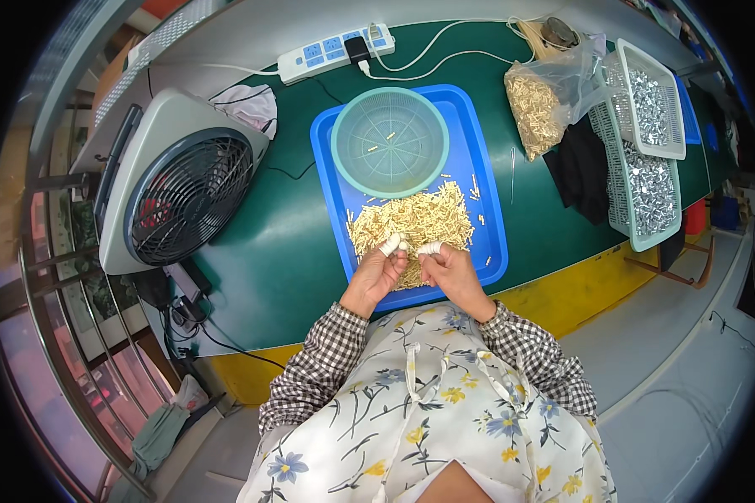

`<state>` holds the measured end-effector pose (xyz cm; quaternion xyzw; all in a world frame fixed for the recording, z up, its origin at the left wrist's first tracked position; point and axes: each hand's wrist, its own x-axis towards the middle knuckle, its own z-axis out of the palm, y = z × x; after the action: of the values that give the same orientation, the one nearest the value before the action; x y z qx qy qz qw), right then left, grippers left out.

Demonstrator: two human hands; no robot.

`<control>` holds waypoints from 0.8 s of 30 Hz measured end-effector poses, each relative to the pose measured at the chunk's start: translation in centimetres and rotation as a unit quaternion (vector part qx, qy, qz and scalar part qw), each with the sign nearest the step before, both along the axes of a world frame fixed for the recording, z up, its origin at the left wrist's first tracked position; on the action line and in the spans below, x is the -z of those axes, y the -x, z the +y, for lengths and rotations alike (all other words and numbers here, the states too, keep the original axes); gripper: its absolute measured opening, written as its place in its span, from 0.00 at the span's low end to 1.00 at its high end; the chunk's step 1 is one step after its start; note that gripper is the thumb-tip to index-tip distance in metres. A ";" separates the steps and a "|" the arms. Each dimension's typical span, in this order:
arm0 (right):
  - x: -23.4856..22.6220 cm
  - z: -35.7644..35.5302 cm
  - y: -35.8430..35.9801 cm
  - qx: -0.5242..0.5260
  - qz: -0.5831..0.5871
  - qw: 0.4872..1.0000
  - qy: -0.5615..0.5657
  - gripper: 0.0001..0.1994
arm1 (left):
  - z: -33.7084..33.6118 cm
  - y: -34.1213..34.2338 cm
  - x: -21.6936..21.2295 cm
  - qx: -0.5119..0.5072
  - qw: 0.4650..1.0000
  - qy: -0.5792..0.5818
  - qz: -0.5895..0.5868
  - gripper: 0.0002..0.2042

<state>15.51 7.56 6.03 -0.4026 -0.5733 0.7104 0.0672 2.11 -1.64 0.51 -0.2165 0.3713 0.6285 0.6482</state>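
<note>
The left hand (376,275) and the right hand (450,272) are held close together over the near edge of a heap of small pale yellow pieces (411,220), fingers curled and capped with white fingertip covers (390,246); whether pieces are pinched cannot be told. The heap is spread in a blue tray (488,220) on the green bench (285,251). A teal round sieve basket (389,141) is set at the tray's far end.
</note>
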 end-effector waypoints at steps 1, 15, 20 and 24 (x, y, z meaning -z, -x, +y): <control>0.0 0.0 0.0 -0.005 -0.004 1.000 -0.014 0.06 | 0.0 0.0 0.1 -0.012 1.000 -0.012 -0.017 0.08; 0.1 -0.2 -0.1 -0.007 -0.026 0.999 -0.043 0.06 | 0.0 0.0 -0.5 -0.006 0.999 -0.035 -0.012 0.09; 0.5 -0.1 -0.4 -0.040 -0.056 0.992 -0.110 0.06 | -0.2 0.3 -1.0 0.033 0.997 -0.038 0.055 0.08; -0.2 0.0 -0.3 -0.077 -0.074 0.975 -0.192 0.07 | -0.5 0.9 -1.0 0.103 0.978 -0.043 0.175 0.08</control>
<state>15.86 7.59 6.18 -0.3879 -0.7321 0.5582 0.0459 1.20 -2.11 1.54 -0.0358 0.4723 0.6019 0.6429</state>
